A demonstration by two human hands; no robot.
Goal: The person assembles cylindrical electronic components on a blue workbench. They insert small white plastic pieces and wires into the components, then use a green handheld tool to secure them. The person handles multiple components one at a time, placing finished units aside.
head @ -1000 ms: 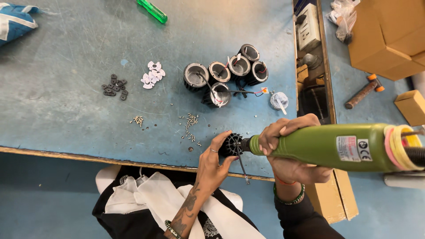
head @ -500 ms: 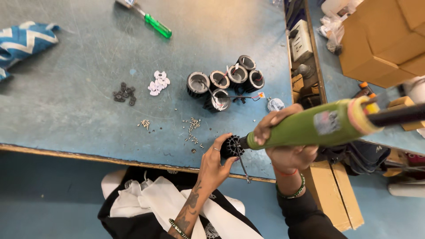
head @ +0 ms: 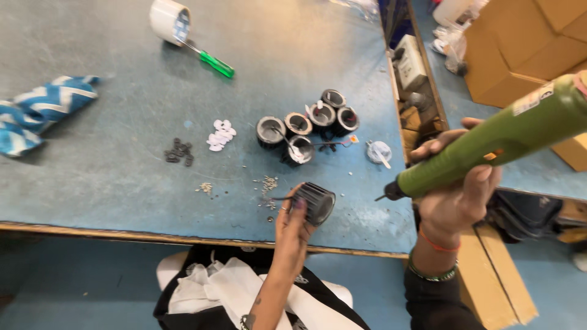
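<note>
My left hand (head: 292,221) grips a black ribbed cylindrical housing (head: 319,203) just above the front edge of the blue workbench (head: 92,195). My right hand (head: 455,195) holds a green electric screwdriver (head: 489,145), tilted up to the right, its bit tip about a hand's width right of the housing and clear of it. Behind the housing stands a cluster of several more black cylindrical housings (head: 309,125) with wires.
Small screws (head: 268,183), white discs (head: 220,134) and black rings (head: 178,151) lie in small piles on the bench. A tape roll (head: 169,18), green-handled screwdriver (head: 215,63) and blue-white cloth (head: 43,110) lie farther back. Cardboard boxes (head: 520,55) stand at right.
The green screwdriver has pulled away from the housing to the right and tilted upward. My left hand still grips the housing, now turned slightly. The view shifted toward the bench's left.
</note>
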